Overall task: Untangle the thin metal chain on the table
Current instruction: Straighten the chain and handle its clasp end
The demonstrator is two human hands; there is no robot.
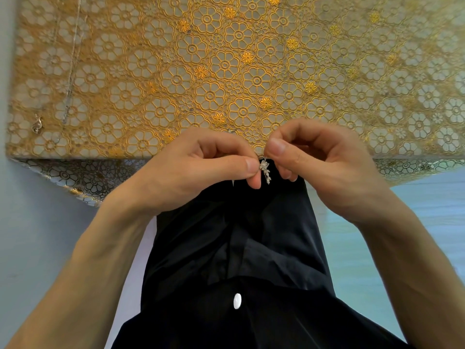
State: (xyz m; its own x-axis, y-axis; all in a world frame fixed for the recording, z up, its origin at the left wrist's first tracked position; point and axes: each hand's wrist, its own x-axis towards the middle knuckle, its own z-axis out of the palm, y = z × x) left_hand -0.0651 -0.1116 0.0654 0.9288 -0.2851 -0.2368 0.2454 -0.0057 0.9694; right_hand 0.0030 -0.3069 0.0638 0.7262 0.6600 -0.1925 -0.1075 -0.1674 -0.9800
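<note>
Two hands [201, 170] [324, 159] on thin chain [265, 171]

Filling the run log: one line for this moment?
left hand: pinches chain | right hand: pinches chain | chain: held over table edge

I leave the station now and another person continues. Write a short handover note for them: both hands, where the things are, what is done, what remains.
Left hand: pinches the thin silver metal chain with a sparkling pendant.
Right hand: pinches the same chain at the pendant's top.
Place: held over the near edge of the table with the gold floral tablecloth; most of the chain is hidden by fingers.
Done: a second thin silver chain lies stretched out at the table's left side, perhaps finished.
To do: the held tangle; how far it is undone cannot be seen.
</note>
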